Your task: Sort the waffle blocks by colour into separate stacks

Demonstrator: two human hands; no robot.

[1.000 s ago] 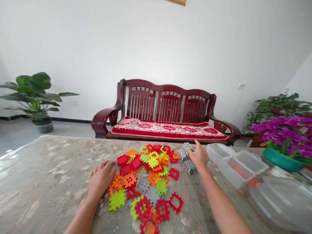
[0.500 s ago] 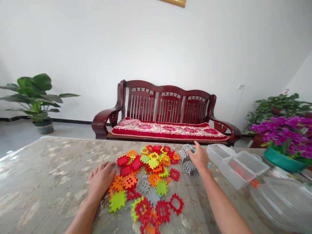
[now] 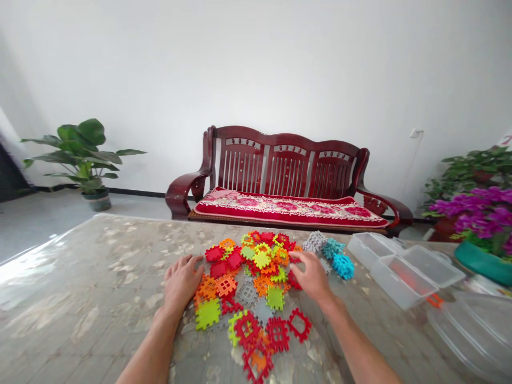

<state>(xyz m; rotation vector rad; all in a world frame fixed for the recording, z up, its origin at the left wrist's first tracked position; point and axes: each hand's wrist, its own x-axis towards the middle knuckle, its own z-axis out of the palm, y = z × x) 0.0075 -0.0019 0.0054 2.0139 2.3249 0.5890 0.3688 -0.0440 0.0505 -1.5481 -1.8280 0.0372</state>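
Observation:
A loose pile of square interlocking plastic tiles in red, orange, yellow-green and grey lies on the table in front of me. At the pile's left edge my left hand [image 3: 182, 282] rests on the table, fingers spread and holding nothing. My right hand [image 3: 313, 276] reaches over the pile's right edge beside a red tile [image 3: 295, 280], thumb and forefinger apart. Behind that hand sit a stack of grey tiles [image 3: 315, 241] and stacks of blue tiles [image 3: 343, 266], partly side by side. A yellow-green tile [image 3: 208, 313] lies close to my left wrist.
To the right stands a clear divided plastic box [image 3: 394, 277] with something red-orange inside, and a clear lid [image 3: 476, 330] nearer me. A teal flower pot [image 3: 482, 262] with purple flowers is at the far right. A wooden bench [image 3: 280, 165] stands beyond the patterned table [image 3: 100, 298].
My right hand has moved left from the grey stacks to the right edge of the pile, uncovering the blue stacks. The left hand stays by the pile. The view has turned slightly left.

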